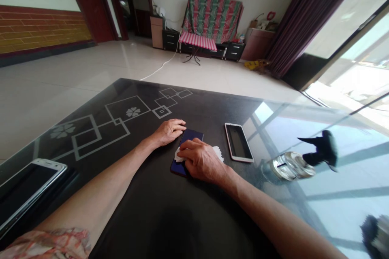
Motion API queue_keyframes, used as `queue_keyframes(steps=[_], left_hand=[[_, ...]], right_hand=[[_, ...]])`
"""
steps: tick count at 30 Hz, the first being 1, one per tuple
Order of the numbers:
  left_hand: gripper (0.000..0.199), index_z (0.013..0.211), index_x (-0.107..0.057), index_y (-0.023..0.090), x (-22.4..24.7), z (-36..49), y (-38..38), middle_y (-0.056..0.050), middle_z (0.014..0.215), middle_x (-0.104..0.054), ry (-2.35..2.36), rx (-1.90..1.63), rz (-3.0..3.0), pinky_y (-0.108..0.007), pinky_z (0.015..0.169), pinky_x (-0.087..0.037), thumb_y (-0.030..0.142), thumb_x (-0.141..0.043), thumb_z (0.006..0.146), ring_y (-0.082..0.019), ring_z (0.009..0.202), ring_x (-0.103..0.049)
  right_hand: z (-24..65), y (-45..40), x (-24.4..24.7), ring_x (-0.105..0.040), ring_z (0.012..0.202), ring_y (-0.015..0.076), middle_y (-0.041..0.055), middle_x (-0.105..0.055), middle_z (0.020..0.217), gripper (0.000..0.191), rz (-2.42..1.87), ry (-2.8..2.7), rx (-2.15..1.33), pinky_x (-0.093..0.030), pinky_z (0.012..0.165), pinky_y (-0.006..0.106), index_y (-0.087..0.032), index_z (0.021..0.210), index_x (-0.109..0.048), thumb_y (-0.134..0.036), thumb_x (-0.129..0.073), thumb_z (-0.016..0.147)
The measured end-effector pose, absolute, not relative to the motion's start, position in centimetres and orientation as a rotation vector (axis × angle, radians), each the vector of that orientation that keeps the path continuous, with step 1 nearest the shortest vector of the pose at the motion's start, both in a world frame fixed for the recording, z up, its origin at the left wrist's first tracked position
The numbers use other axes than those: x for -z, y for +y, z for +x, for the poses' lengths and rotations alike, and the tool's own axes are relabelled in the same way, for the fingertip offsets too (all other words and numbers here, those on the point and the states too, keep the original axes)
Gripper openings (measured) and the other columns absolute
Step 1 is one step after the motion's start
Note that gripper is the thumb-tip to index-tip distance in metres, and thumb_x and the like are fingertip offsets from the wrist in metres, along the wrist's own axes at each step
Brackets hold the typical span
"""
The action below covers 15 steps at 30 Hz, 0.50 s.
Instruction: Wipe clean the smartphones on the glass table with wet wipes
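Note:
A dark phone with a blue face (192,134) lies on the black table in front of me. My right hand (202,160) is closed on a white wipe (218,153) and presses it against the phone; part of the wipe shows beside the knuckles. My left hand (169,132) lies flat at the phone's upper left edge, its fingers stretched out and the fingertips at the rim. Right of the phone lies a white-framed phone (239,142), screen up and dark. A clear spray bottle (287,166) with a black trigger head stands farther right.
Another phone (28,192) lies at the table's left, near my left forearm. A blurred dark-and-grey object (375,234) sits at the lower right. The glossy tabletop (209,105) reflects the window. Beyond the floor stands a small table with a striped pink cover (199,41).

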<state>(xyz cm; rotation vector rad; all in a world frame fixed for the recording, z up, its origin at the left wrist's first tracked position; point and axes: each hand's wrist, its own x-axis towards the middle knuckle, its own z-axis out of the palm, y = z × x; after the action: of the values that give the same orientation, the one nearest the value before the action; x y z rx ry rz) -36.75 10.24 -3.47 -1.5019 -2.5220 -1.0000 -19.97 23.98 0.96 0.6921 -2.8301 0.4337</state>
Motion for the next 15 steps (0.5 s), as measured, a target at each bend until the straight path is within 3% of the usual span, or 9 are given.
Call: queue_keyframes(steps=[8,15], left_hand=[[0.028,0.099,-0.076,0.024,3.4,-36.7,10.4,-0.001,0.122,-0.068,-2.512,0.988,-1.513,-0.031,0.107,-0.045,0.021,-0.055,0.081,-0.019,0.119,-0.059],[0.029,0.097,-0.077,0.024,3.3,-36.5,10.4,0.0,0.122,-0.068,-2.523,1.017,-1.484,-0.03,0.108,-0.044,0.021,-0.053,0.081,-0.02,0.12,-0.059]], right_hand=[[-21.6,26.3,0.0,-0.051,0.103,0.0202,0.0058,-0.062,0.124,0.038,0.655,-2.792,-0.249,-0.042,0.095,0.034,-0.022,0.12,-0.062,-0.008,-0.044,0.089],[-18.7,24.1,-0.8,-0.052,0.098,0.0189,0.0053,-0.064,0.118,0.035,0.824,-2.822,-0.335,-0.043,0.093,0.032,-0.021,0.116,-0.063,-0.009,-0.046,0.088]])
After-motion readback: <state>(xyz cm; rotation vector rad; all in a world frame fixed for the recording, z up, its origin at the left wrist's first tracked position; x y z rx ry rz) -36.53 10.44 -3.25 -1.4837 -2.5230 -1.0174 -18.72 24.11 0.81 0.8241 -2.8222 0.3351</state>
